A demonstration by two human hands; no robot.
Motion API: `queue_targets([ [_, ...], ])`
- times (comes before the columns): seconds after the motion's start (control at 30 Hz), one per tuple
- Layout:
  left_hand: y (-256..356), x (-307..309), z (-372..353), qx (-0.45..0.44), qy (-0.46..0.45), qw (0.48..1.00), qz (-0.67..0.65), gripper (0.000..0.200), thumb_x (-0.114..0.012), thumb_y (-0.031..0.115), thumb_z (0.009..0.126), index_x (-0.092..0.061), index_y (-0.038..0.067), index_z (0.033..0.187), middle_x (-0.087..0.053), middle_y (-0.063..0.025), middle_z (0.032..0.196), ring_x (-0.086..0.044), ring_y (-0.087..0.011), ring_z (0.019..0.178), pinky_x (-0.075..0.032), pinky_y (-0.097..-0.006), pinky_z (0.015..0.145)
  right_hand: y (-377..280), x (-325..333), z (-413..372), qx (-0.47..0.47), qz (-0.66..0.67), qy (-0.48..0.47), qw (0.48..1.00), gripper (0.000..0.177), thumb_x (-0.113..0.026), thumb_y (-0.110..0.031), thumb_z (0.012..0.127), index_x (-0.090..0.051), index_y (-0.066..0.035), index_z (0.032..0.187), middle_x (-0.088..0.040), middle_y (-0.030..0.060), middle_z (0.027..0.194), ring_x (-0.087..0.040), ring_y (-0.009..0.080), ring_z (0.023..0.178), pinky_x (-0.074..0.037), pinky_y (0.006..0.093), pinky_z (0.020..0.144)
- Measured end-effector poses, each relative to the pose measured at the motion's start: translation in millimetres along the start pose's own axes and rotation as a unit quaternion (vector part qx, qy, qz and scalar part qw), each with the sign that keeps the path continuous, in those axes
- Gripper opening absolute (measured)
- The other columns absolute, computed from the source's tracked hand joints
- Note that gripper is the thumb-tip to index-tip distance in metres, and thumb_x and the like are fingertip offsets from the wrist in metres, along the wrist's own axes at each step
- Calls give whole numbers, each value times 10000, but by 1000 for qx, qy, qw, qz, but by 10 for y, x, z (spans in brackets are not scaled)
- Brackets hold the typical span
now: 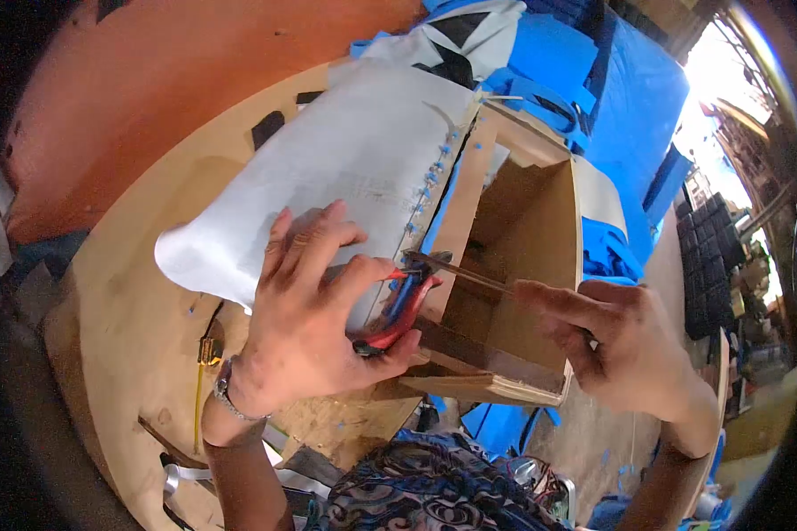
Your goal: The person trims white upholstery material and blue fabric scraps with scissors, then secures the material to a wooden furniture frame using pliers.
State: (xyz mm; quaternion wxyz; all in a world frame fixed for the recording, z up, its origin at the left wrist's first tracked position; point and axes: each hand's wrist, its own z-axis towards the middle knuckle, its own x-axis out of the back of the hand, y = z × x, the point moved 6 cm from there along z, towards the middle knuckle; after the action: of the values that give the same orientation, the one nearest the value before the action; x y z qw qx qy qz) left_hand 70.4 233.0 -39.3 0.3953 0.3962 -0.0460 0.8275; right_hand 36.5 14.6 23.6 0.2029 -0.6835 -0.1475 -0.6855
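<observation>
Red-handled pliers are gripped by my left hand, between thumb and fingers, at the near edge of a white fabric-covered panel. A thin metal rod-like tool runs from the pliers' jaws to my right hand, whose fingers are closed round its other end. Small blue bits line the panel's edge beside an open wooden box frame. What the jaws bite on is too small to tell.
Blue fabric is heaped behind the frame. A yellow tape measure and a dark curved strip lie on the wooden surface at left. An orange surface stands at upper left, dark stacked blocks at right.
</observation>
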Motion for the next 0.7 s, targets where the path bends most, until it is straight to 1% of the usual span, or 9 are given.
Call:
queue_targets([
  [0.1,-26,-22,14,14,-44,999,-9,542,-843,303,596,-639,124,1065,-546,-141,1253,-492,-385,1287,-266,-611,1126,-75,132,60,-7,-5,-20,1000,466,-650,-79,798,-649,-141,1260,-646,81,722,-631,262,580,-507,397,542],
  [0.17,-36,-50,9,20,-38,999,-7,488,-812,369,629,-649,133,1024,-557,-136,1203,-521,-385,1235,-259,-632,1104,-157,217,144,-24,14,-30,999,432,-631,34,802,-694,-108,1204,-637,102,657,-614,237,544,-482,362,533],
  [0.27,-14,-88,-16,33,-27,999,-4,470,-786,421,649,-657,137,1001,-563,-134,1174,-538,-379,1206,-254,-645,1091,-135,273,235,7,81,-25,996,423,-638,61,773,-695,-60,1175,-655,113,661,-626,231,507,-479,346,506],
  [0.4,-8,-114,-16,40,-33,999,2,470,-768,445,654,-662,131,987,-564,-143,1167,-545,-372,1192,-257,-637,1091,-271,347,308,-23,35,-89,995,426,-638,96,761,-680,-26,1167,-656,107,662,-629,216,502,-480,339,483],
  [0.43,0,-112,-22,40,-42,998,10,554,-819,375,620,-611,122,1067,-548,-160,1254,-539,-385,1226,-311,-633,1072,-302,342,313,-18,44,-90,995,441,-631,100,767,-665,-23,1188,-646,108,661,-618,215,496,-474,340,473],
  [0.47,1,-106,-32,39,-46,998,14,551,-811,393,631,-614,116,1065,-550,-161,1245,-543,-384,1222,-316,-629,1069,-331,338,319,-13,54,-92,994,456,-625,104,772,-650,-19,1210,-635,109,659,-608,214,490,-468,342,463],
  [0.5,11,-96,-37,38,-48,998,18,550,-804,411,642,-617,111,1064,-552,-162,1237,-547,-382,1217,-321,-625,1065,-333,211,199,3,91,-52,994,475,-623,104,777,-633,-18,1236,-625,110,660,-598,213,485,-463,344,459],
  [0.57,44,-67,-32,35,-42,998,33,549,-775,464,679,-632,88,1053,-569,-169,1195,-553,-377,1214,-338,-602,1060,-230,-130,-76,-86,177,-40,980,531,-607,102,802,-570,-15,1318,-586,107,663,-577,201,497,-457,353,466],
  [0.7,59,-93,-25,23,-26,999,34,502,-767,430,693,-644,82,1033,-585,-175,1161,-570,-384,1191,-349,-584,1060,-296,-394,-251,-104,161,12,981,635,-654,-79,824,-470,-83,1431,-579,67,697,-584,255,569,-511,395,472],
])
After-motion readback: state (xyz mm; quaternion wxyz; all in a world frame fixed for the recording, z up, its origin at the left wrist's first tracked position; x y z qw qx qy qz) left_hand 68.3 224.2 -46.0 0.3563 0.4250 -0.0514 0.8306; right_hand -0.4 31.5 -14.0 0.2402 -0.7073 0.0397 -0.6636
